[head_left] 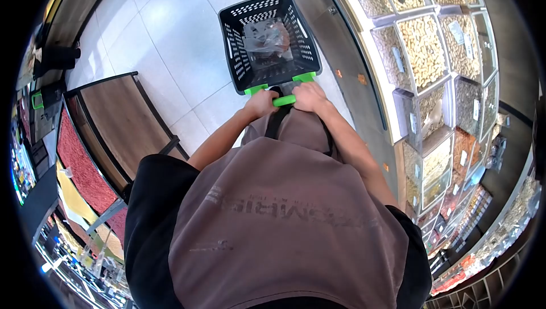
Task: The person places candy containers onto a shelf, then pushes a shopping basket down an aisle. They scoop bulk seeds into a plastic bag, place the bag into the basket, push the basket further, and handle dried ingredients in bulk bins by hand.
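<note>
Both hands hold the green handle (284, 101) of a black perforated shopping basket (232, 53). My left hand (261, 103) has its fingers wrapped round the handle's left side. On the right side, my right hand (309, 95) is closed round it as well. Clear plastic bags (265, 34) with something reddish-brown inside lie in the basket, which stands upright over the tiled floor. A dark strap hangs between my hands.
Clear bins of peanuts (422, 47) and other dry goods line the right side. A wooden-panelled display stand (125, 121) is at the left, beside a bin of red goods (82, 164). Pale floor tiles (165, 30) lie between them.
</note>
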Action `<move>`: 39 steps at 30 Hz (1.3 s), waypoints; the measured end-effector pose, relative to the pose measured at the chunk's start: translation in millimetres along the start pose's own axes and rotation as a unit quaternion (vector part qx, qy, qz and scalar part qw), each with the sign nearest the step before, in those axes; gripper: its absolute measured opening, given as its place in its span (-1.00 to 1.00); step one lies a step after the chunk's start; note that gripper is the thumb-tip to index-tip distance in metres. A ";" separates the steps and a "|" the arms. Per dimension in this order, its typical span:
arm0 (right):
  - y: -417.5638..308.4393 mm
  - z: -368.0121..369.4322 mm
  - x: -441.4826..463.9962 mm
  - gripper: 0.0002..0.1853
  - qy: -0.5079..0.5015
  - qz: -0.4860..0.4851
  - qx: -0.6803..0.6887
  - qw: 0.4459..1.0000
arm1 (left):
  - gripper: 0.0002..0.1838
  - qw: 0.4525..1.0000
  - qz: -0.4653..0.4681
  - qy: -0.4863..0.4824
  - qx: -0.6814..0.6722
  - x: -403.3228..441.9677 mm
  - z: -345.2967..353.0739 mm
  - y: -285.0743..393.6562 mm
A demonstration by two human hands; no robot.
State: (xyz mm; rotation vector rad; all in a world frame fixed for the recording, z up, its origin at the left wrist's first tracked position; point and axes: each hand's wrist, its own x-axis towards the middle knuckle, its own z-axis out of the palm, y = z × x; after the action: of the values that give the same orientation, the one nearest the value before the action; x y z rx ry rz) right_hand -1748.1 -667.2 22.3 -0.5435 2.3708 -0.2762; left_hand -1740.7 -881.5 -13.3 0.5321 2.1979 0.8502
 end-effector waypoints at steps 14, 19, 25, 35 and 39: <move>8.7 -20.0 34.3 -0.76 -0.004 -0.017 -0.032 0.999 | -0.73 0.998 0.003 0.063 -0.001 14.2 -18.4 -12.5; 11.5 -27.8 38.6 -0.74 0.000 -0.033 -0.004 0.999 | -0.80 0.997 0.013 0.080 0.004 15.1 -25.9 -9.6; 21.7 -49.7 58.6 -0.73 -0.059 -0.077 0.034 0.995 | -0.85 0.998 -0.025 0.052 0.037 22.4 -47.6 1.1; 48.4 -81.4 99.8 -0.81 -0.065 -0.146 0.091 0.983 | -0.84 0.994 -0.055 0.013 0.091 58.4 -76.9 -2.6; 50.0 -96.7 108.3 -0.79 -0.088 -0.153 0.081 0.981 | -0.77 0.992 -0.098 -0.020 0.080 64.0 -90.9 5.4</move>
State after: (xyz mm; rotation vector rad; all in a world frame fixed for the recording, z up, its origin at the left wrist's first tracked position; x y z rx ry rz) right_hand -1901.5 -666.7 15.5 -0.8182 2.0683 -0.5308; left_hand -1849.7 -877.9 8.9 0.3965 2.2497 0.5593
